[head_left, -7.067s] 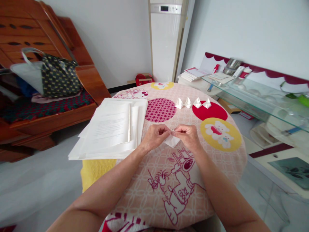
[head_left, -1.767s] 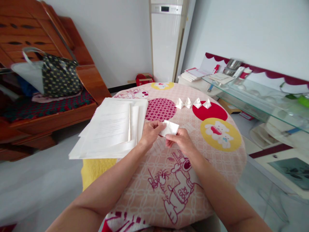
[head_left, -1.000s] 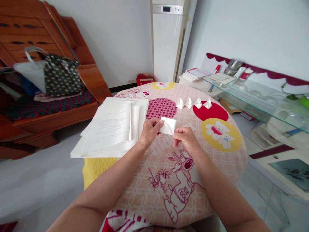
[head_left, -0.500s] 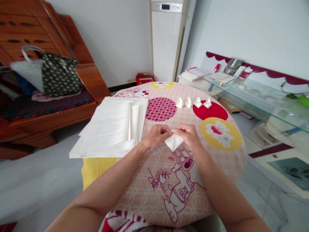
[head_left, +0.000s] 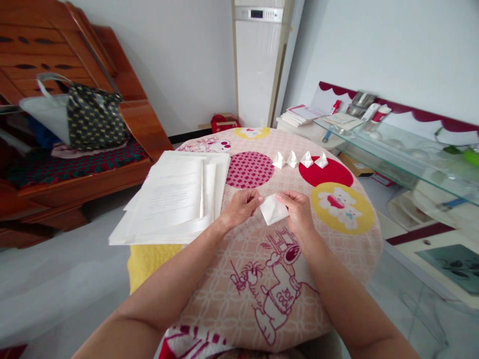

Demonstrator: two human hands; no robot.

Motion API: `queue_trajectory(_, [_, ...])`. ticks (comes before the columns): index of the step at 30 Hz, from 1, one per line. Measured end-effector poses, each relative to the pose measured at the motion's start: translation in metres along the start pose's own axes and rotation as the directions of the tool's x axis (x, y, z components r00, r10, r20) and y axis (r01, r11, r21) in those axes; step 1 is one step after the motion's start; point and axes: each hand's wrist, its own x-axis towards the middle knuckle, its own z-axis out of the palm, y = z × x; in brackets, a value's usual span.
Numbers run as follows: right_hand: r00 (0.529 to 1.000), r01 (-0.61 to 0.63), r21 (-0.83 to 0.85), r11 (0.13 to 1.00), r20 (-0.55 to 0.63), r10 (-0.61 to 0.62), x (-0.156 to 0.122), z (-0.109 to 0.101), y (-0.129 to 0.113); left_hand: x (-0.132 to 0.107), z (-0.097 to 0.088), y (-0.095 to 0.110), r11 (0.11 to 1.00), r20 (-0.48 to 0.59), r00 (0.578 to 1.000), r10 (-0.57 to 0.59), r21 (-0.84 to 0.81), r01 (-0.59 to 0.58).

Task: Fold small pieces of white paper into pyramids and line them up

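Note:
A small folded paper square point(head_left: 274, 209), white and creased, is held just above the middle of the cloth-covered table. My right hand point(head_left: 298, 207) pinches its upper right corner between thumb and fingers. At its left corner, my left hand point(head_left: 244, 205) has thumb and index finger closed on or right against the edge. Several small folded paper shapes point(head_left: 307, 159) stand in a row farther back on the table. To the left of my left hand lies a stack of white paper sheets point(head_left: 168, 194), the upper ones printed.
The round table wears a patterned tablecloth point(head_left: 239, 289). On the right is a glass-topped cabinet point(head_left: 392, 144) holding papers and cups. A wooden bench point(head_left: 138, 124) with bags point(head_left: 95, 117) stands left, and a tall white air conditioner point(head_left: 258, 65) stands behind.
The paper has turned from a downward-pointing triangle into a tilted square facing me. My hands have moved slightly apart, and the right one now grips its corner.

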Motion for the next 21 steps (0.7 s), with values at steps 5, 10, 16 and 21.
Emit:
queue_trajectory(5, [0.999,0.049,-0.014,0.999,0.004,-0.049,0.0027,-0.0061,0.0013,-0.0007,0.0007,0.0001,0.99,0.023,0.997,-0.078,-0.114,0.08])
queue_trajectory(10, [0.997,0.054,-0.06,0.997,0.06,-0.05,0.003,-0.0078,0.0065,0.0004,0.0018,-0.0041,0.966,0.171,0.972,-0.164,-0.171,0.193])
queue_trajectory(16, [0.993,0.031,-0.05,0.998,0.118,-0.025,0.0019,-0.0049,0.004,-0.0002,0.0032,-0.0049,0.938,0.114,0.972,-0.204,-0.263,0.228])
queue_trajectory(21, [0.972,-0.05,-0.05,0.998,0.226,0.06,0.0008,-0.0076,-0.0006,0.0022,0.003,-0.0086,0.896,-0.078,0.965,-0.252,-0.394,0.202])
